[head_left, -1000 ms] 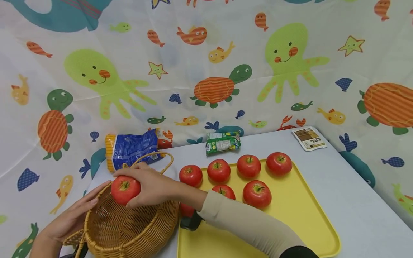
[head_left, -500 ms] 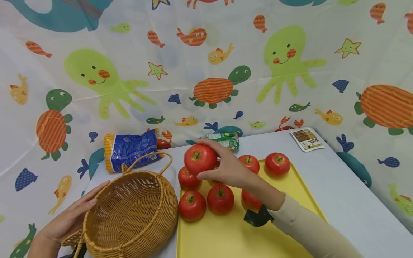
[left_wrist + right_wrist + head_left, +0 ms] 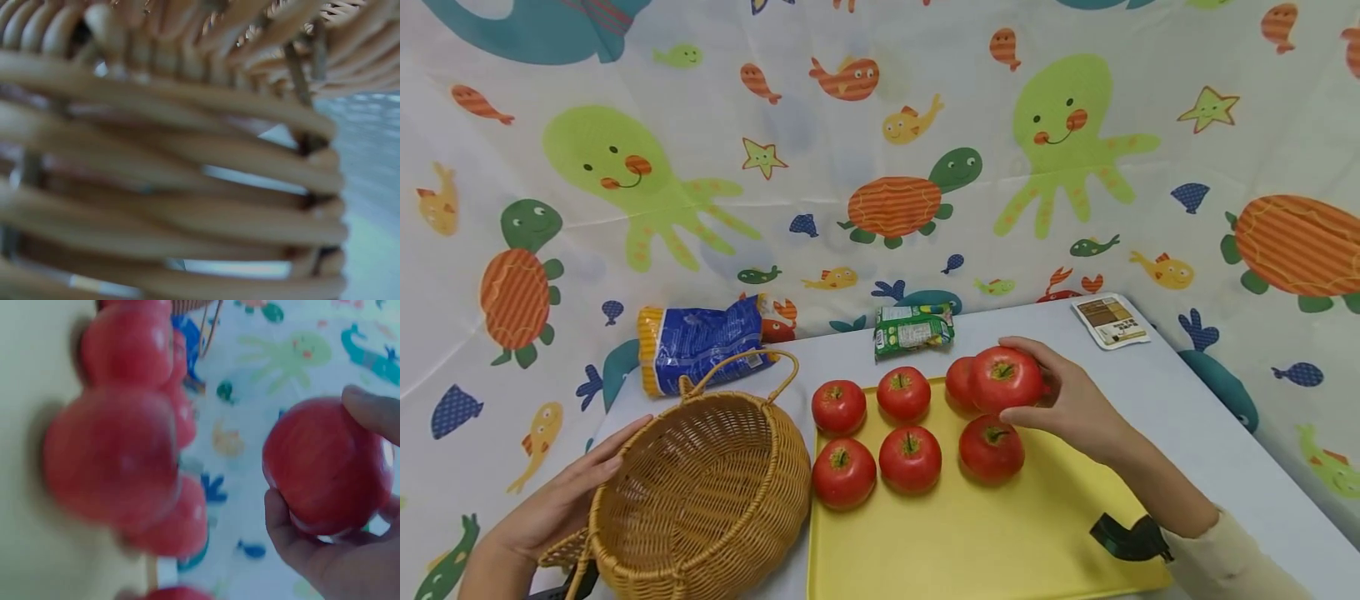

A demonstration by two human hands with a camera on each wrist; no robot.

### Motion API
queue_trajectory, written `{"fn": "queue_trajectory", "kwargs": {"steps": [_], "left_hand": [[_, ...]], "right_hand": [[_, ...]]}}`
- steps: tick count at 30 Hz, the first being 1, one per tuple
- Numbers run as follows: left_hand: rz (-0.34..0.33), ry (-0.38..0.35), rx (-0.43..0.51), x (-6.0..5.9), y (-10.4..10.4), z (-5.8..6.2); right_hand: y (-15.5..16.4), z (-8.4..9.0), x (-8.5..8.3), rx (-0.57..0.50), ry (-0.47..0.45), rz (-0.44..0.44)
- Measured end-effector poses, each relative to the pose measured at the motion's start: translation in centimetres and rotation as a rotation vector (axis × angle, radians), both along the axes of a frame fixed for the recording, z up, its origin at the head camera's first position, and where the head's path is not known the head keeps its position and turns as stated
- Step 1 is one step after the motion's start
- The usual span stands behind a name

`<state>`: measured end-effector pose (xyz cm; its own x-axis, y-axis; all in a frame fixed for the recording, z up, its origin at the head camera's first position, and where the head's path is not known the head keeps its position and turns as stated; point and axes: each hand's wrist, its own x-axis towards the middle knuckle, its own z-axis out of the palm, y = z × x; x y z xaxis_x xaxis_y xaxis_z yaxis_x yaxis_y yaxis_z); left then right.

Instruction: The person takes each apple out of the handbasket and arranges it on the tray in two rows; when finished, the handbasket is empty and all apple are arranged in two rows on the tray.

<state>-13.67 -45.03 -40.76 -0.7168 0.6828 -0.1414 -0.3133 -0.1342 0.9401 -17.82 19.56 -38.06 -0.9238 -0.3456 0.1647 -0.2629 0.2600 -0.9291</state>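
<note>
Apple [image 3: 1004, 379] within right hand's fingers [image 3: 1028, 414]

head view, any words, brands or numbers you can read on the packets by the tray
None can be read.
Blue bag: pale print, too blurred to read.
Green packet: white label with small print, too small to read.
Brown and white card: blocks of print, too small to read.
Both wrist views are blurred and show no text.

staged tabletop setup, sea-creature curtain [image 3: 880, 167] draped behind, grey table [image 3: 1187, 433], yellow tray [image 3: 1000, 542]
</note>
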Motion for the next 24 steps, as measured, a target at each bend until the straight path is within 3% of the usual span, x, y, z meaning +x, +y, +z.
{"fn": "queue_trajectory", "kwargs": {"steps": [6, 14, 24], "left_hand": [[-0.005, -0.003, -0.006, -0.1, 0.1, 0.1], [-0.006, 0.011, -0.016, -0.3, 0.2, 0.4], [-0.027, -0.006, 0.017, 0.0, 0.1, 0.2]], "right_hand": [[3.7, -2.0, 0.6, 0.052, -0.033, -0.064], [7.1, -5.9, 1.1, 0.021, -0.213, -0.079], [8.1, -8.0, 1.3, 0.07, -0.23, -0.088]]}}
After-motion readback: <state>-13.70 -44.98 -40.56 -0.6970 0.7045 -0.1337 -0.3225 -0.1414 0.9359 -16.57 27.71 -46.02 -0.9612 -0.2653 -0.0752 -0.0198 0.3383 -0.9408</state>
